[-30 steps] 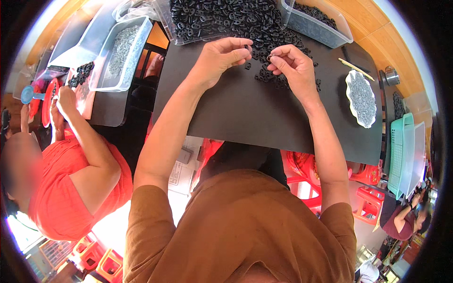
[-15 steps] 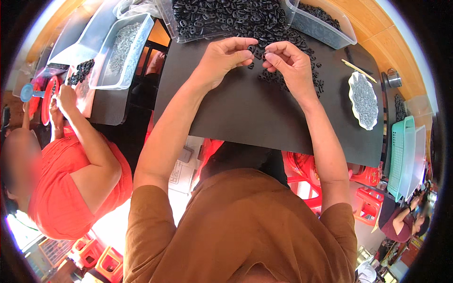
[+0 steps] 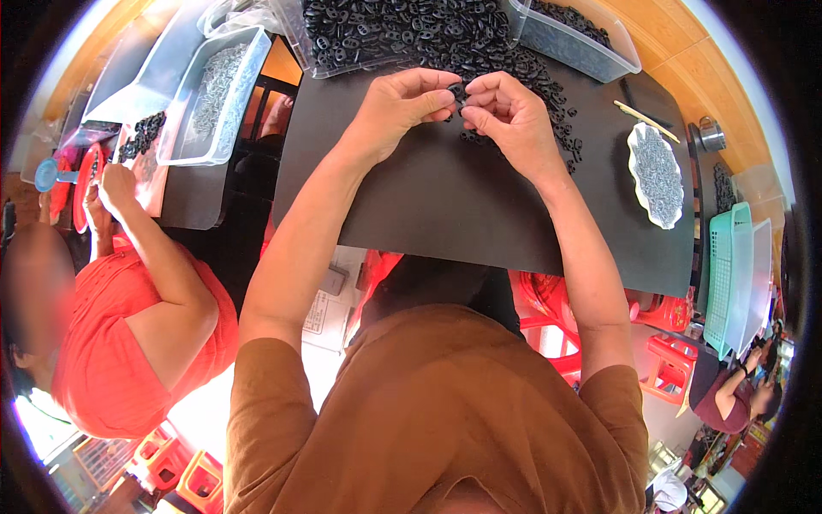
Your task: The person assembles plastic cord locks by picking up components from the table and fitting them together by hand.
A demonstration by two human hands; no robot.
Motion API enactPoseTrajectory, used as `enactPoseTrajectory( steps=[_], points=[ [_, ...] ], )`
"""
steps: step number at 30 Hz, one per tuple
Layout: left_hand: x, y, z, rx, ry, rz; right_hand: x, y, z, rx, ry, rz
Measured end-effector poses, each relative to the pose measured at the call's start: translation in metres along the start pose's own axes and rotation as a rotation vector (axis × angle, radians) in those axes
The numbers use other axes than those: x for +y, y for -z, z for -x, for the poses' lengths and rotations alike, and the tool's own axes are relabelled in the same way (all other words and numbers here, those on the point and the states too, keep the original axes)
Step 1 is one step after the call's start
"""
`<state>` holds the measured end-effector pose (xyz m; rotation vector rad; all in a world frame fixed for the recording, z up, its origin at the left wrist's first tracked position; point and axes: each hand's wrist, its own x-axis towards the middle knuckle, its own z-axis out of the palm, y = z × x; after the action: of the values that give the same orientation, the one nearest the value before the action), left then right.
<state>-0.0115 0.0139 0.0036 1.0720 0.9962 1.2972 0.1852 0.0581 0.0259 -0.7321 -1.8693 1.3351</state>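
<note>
My left hand (image 3: 396, 110) is above the far part of the dark table (image 3: 428, 201). Its thumb and index finger pinch a small black plastic cord lock (image 3: 458, 88) with holes in it. From the other side my right hand (image 3: 511, 124) meets it, thumb and forefinger pressed together at the piece. Whatever lies between the right fingertips is too small to make out. Beyond both hands spreads a big heap of the same black cord locks (image 3: 402, 34), with loose ones trailing toward the right.
On the right, a scalloped white dish (image 3: 636, 176) holds tiny silvery parts; sticks (image 3: 646, 121) lie beside it. A clear bin (image 3: 591, 62) of black pieces stands far right, another bin (image 3: 174, 141) far left. A co-worker in red (image 3: 141, 330) sits at left. A green basket (image 3: 721, 283) is at right.
My right hand has moved left, so its fingertips now reach the black piece in my left hand. The gap between the hands has closed.
</note>
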Motion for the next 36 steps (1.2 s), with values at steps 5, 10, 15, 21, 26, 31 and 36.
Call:
enactPoseTrajectory(
  steps=[5,10,15,21,26,31,36],
  points=[
    [0.002,0.000,0.002,-0.020,-0.016,-0.063,-0.002,-0.003,0.000,0.014,-0.001,0.002],
    [0.004,0.000,0.011,-0.004,-0.055,-0.235,0.006,-0.011,0.001,0.027,0.031,0.042],
    [0.006,0.006,0.023,0.072,-0.073,-0.225,0.005,-0.023,0.004,0.052,0.091,0.093],
    [0.004,0.007,0.031,0.088,-0.033,-0.172,0.007,-0.026,0.004,0.017,0.071,0.088],
    [0.002,0.009,0.035,0.063,-0.042,-0.224,0.011,-0.030,0.005,0.018,0.074,0.120],
    [0.003,0.009,0.040,0.097,-0.076,-0.425,0.014,-0.037,0.009,0.051,0.097,0.177],
    [0.003,0.007,0.046,0.096,-0.086,-0.504,0.015,-0.042,0.014,0.030,0.136,0.259]
  ],
)
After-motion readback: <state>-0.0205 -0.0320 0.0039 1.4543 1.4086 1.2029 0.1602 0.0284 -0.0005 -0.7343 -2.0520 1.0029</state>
